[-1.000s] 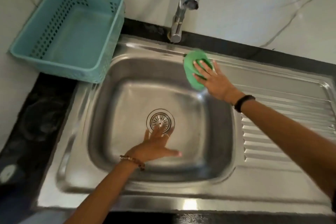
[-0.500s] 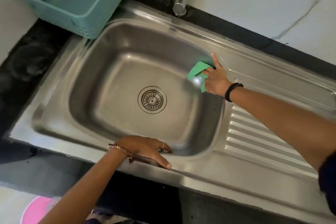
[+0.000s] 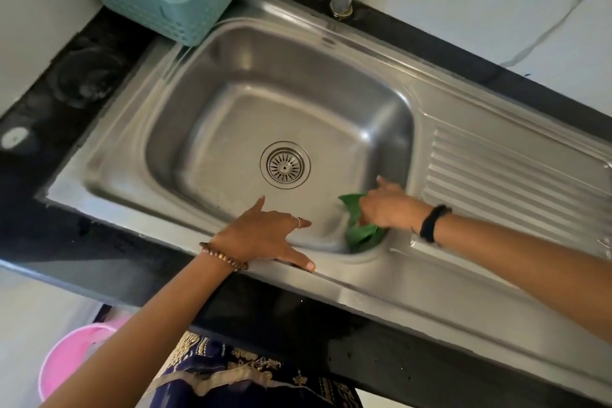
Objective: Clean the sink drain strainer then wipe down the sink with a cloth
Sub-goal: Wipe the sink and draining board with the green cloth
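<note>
We see the sink (image 3: 212,53), a stainless-steel basin with rounded corners and a ribbed draining board on its right side, set in a dark counter. The strainer (image 3: 285,165) sits seated in the drain at the centre of the basin floor, a round metal disc with radial slots inside a wide ring. The cloth (image 3: 359,232), green and crumpled, lies pressed against the basin's near right corner, reaching up to the rim.

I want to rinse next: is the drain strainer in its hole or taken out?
In. The drain strainer sits flat in the drain at the middle of the sink floor, with neither hand touching it.
</note>
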